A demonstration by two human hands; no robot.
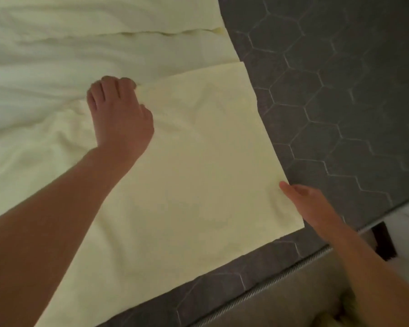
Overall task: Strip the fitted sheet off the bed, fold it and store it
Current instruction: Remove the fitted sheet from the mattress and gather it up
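sheet [198, 149] flat on mattress [340, 90], left hand [121, 114] gripping fold, right hand [309, 204] touching edge

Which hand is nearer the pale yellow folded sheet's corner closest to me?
Right. The right hand touches the pale yellow sheet's side edge beside that corner; the left hand grips it farther in, at its far edge.

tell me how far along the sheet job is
Done: the sheet is off, since bare mattress shows beside it, and one flat folded panel lies on top. In hand: the left hand grips the panel's far edge, and the right hand lies flat at its side edge. Left: the rumpled part at the left needs folding, then storing.
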